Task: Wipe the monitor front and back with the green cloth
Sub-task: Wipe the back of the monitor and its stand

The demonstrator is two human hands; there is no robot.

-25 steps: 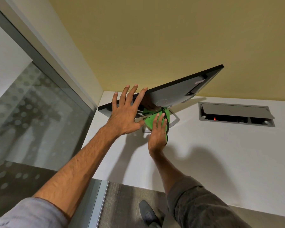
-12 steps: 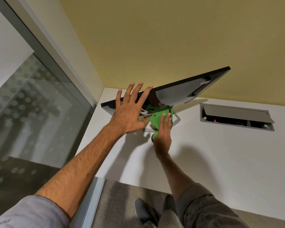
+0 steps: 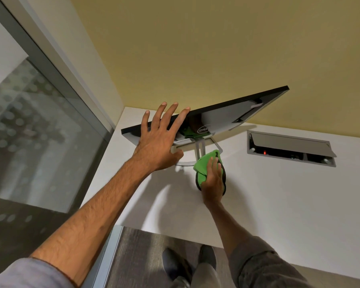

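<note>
Two hands in view. Left hand (image 3: 156, 140) lies flat against the rear of the Dell monitor (image 3: 233, 113), fingers straight and spread over its top edge, thumb down near the stand (image 3: 200, 148) – nothing clenched, just bracing. Monitor is tilted, back panel facing the camera, screen side out of sight. Right hand (image 3: 212, 179) grasps the green cloth (image 3: 202, 166), bunched under palm and fingers, dark trim showing at the sides. Cloth is off the monitor – low over the white desk (image 3: 279, 194), just beside the stand's base; contact with the desk can't be told. Open cable hatch (image 3: 289, 145) sits in the desk to the right, red light inside. Glass partition (image 3: 40, 132) on the left. Shoes (image 3: 175, 265) on grey floor below.
</note>
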